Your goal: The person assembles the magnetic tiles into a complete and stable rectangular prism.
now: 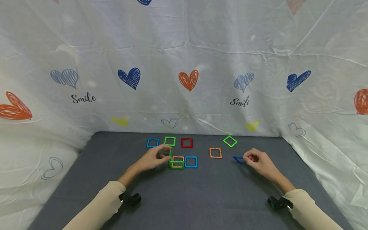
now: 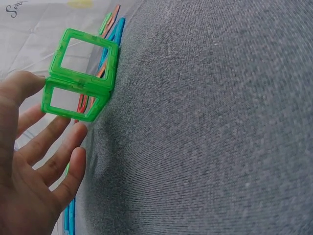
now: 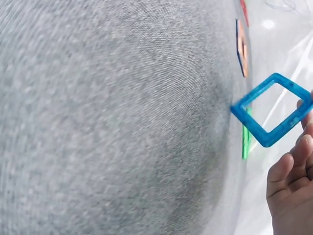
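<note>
Two green square frame tiles stand upright and meet at an edge, one facing front point(image 1: 176, 164) and one at the left side point(image 2: 73, 99). Behind the front tile lies an orange tile point(image 1: 178, 158), with a blue tile point(image 1: 191, 167) to its right. My left hand point(image 1: 152, 157) is at the left side of the upright pair, thumb tip at the green edge and fingers spread loosely; whether they press on it is hard to tell. On the right, my right hand point(image 1: 260, 162) pinches a dark blue square tile point(image 3: 266, 139) by one corner, tilted near the table.
Toward the back of the grey table point(image 1: 201, 198) lie a blue tile point(image 1: 147, 142), a green tile point(image 1: 170, 137) and a red tile point(image 1: 187, 147). An orange tile point(image 1: 215, 157) and a turned green tile point(image 1: 233, 143) lie between the hands. A white curtain point(image 1: 161, 105) hangs behind.
</note>
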A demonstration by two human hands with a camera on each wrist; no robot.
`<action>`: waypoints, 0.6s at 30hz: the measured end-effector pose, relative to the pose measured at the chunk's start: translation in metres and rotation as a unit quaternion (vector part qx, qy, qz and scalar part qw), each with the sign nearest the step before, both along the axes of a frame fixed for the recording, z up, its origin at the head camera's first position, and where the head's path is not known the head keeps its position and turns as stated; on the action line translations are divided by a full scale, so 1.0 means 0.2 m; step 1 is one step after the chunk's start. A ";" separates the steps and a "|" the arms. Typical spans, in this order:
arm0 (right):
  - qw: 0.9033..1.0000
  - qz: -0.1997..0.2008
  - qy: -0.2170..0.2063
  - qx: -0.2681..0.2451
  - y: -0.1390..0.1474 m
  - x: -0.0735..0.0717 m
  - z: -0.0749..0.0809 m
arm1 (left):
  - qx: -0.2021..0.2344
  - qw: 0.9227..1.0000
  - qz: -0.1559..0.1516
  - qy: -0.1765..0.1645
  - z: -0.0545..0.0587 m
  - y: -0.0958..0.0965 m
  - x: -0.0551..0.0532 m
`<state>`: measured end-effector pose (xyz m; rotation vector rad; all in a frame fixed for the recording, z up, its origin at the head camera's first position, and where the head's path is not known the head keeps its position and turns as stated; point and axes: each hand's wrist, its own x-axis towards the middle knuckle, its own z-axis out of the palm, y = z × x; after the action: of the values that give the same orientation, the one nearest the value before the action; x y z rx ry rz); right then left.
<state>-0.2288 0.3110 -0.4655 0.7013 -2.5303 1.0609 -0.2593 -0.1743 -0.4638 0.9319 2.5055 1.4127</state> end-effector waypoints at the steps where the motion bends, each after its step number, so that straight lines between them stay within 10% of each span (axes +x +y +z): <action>1: 1.000 -0.004 0.002 0.000 -0.01 0.00 0.01 | 0.001 1.000 0.001 -0.002 0.00 0.00 0.00; 18: 0.998 0.034 -0.014 -0.055 -0.08 -0.02 0.04 | -0.006 1.000 -0.007 0.001 -0.02 -0.02 -0.02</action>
<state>-0.2323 0.2954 -0.4570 0.7515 -2.4645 1.2316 -0.2635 -0.1782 -0.4676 0.9476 2.5004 1.3927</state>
